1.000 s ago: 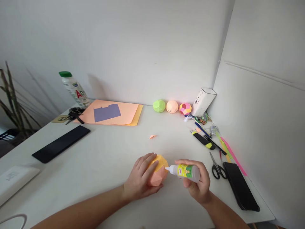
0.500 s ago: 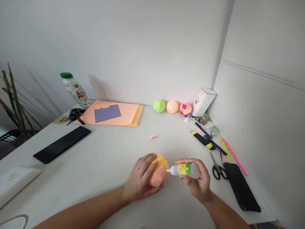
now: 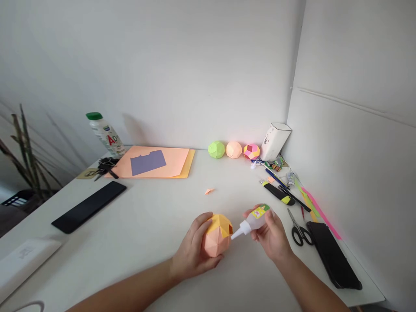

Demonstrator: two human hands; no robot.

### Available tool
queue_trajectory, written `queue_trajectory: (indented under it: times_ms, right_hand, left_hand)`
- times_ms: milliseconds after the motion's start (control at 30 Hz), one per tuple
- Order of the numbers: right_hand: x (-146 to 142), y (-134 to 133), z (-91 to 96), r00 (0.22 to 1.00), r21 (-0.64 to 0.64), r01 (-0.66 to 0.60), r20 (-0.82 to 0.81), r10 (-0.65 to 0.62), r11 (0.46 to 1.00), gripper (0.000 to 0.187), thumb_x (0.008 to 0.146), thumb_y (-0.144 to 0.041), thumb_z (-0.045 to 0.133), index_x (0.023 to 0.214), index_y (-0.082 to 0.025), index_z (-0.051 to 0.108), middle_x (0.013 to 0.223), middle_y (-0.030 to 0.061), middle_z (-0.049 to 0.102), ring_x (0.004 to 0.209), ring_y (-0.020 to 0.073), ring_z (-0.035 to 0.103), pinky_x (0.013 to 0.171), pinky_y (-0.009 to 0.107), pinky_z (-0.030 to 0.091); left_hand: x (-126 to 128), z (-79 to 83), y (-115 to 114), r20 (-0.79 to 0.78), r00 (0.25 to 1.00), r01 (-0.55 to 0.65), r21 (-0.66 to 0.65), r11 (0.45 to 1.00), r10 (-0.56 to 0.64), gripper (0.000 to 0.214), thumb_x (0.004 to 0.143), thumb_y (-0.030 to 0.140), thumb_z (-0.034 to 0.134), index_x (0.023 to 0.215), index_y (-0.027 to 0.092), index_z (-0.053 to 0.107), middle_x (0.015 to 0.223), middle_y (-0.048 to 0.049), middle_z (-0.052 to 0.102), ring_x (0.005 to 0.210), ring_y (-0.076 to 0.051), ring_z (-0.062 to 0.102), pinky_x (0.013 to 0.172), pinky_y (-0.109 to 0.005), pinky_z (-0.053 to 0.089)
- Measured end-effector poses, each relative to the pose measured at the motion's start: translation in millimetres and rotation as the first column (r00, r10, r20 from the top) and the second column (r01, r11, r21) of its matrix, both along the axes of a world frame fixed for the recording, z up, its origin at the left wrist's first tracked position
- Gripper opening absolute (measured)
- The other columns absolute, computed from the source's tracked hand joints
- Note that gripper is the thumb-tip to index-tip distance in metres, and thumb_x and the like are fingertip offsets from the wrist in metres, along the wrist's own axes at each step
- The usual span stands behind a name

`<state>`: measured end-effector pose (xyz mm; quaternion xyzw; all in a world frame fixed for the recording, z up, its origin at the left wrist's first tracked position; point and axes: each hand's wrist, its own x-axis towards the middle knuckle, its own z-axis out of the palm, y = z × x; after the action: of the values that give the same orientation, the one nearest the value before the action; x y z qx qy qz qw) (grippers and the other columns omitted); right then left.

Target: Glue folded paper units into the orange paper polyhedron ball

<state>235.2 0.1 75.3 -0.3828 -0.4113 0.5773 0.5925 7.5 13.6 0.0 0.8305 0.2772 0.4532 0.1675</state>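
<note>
My left hand is wrapped around an orange and yellow folded paper ball, holding it just above the white table. My right hand grips a small glue bottle with a yellow-green label. The bottle is tilted down to the left and its white nozzle touches the ball's right side by a small dark gap.
Three finished paper balls and a white box stand at the back wall. Scissors, a black phone, pens and a cutter lie right. Coloured paper sheets, a bottle, keys and a black slab lie left.
The glue bottle has tipped from lying level to pointing down-left at the ball. My left hand has turned the ball so more of its yellow top shows. The view shifted slightly.
</note>
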Motion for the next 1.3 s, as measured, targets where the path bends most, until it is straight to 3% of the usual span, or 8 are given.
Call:
queue_trajectory:
  times_ms: [133,233,333,667,833,933,1000,1300]
  right_hand:
    - [10,15,-4.8,0.996,-0.050,0.055,-0.061,-0.058,0.997,0.027,0.079,-0.043,0.067,0.086,-0.022,0.051,0.084,0.0043,0.070,0.068,0.0200,0.070,0.053,0.030,0.054]
    - [18,24,-14.3,0.957,0.065,0.152,0.241,-0.163,0.986,0.028,0.080,-0.039,0.065,0.085,-0.024,0.041,0.083,0.0028,0.067,0.080,0.0240,0.071,0.066,0.039,0.057]
    - [25,32,-29.2,0.626,0.318,0.249,0.667,-0.403,0.915,0.023,0.085,-0.031,0.055,0.081,-0.024,0.034,0.093,0.0056,0.062,0.071,0.0184,0.067,0.061,0.035,0.055]
    - [27,39,-52.4,0.258,0.567,0.011,0.794,-0.551,0.823,0.018,0.073,-0.010,0.051,0.063,-0.023,0.042,0.078,0.0054,0.055,0.068,0.0209,0.055,0.058,0.033,0.047]
    - [12,18,-30.2,0.275,0.695,-0.133,0.711,-0.648,0.706,0.009,0.079,-0.014,0.054,0.082,-0.022,0.053,0.103,0.0107,0.061,0.098,0.0263,0.059,0.081,0.044,0.051]
    - [0,1,-16.7,0.384,0.804,-0.359,0.590,-0.710,0.474,0.017,0.077,-0.014,0.057,0.092,-0.022,0.056,0.100,0.0108,0.064,0.093,0.0269,0.060,0.077,0.046,0.053]
    - [-7,-6,-11.9,0.410,0.796,-0.449,0.587,-0.698,0.406,0.017,0.078,-0.016,0.057,0.093,-0.022,0.057,0.096,0.0099,0.066,0.087,0.0255,0.060,0.073,0.044,0.053]
    - [-15,-11,-6.6,0.392,0.779,-0.473,0.604,-0.694,0.411,0.024,0.080,-0.003,0.054,0.094,-0.022,0.060,0.079,0.0050,0.068,0.068,0.0173,0.056,0.059,0.031,0.052]
  left_hand:
    - [-1,-2.6,1,0.086,0.994,0.077,-0.214,0.974,-0.060,0.068,0.085,0.044,0.059,0.139,0.019,0.026,0.137,-0.0211,0.034,0.129,-0.036,0.038,0.100,-0.057,0.042]
    - [0,-4.3,3,0.157,0.983,0.130,-0.273,0.953,-0.089,0.069,0.084,0.048,0.058,0.138,0.020,0.026,0.137,-0.0202,0.032,0.132,-0.037,0.034,0.101,-0.059,0.040]
    - [1,-5.6,5,0.207,0.970,0.183,-0.278,0.943,-0.127,0.069,0.084,0.050,0.057,0.138,0.021,0.025,0.137,-0.0206,0.030,0.133,-0.038,0.031,0.101,-0.061,0.037]
    - [-1,-3.9,5,0.203,0.938,0.327,-0.260,0.909,-0.280,0.072,0.084,0.056,0.055,0.139,0.021,0.024,0.136,-0.0208,0.031,0.130,-0.037,0.036,0.100,-0.059,0.040]
    - [-1,0.7,6,0.206,0.907,0.413,-0.277,0.867,-0.366,0.072,0.084,0.061,0.051,0.140,0.021,0.026,0.133,-0.0214,0.036,0.126,-0.039,0.040,0.099,-0.063,0.038]
    - [-2,2.6,7,0.220,0.890,0.450,-0.291,0.844,-0.399,0.074,0.084,0.064,0.050,0.141,0.022,0.026,0.130,-0.0209,0.039,0.123,-0.038,0.044,0.098,-0.061,0.040]
    - [-2,3.5,8,0.229,0.884,0.463,-0.309,0.831,-0.407,0.075,0.083,0.065,0.049,0.140,0.022,0.026,0.128,-0.0202,0.041,0.120,-0.037,0.047,0.096,-0.060,0.043]
    - [-1,3.4,9,0.258,0.851,0.524,-0.373,0.766,-0.457,0.075,0.082,0.068,0.047,0.138,0.021,0.029,0.124,-0.0181,0.045,0.113,-0.033,0.052,0.092,-0.052,0.049]
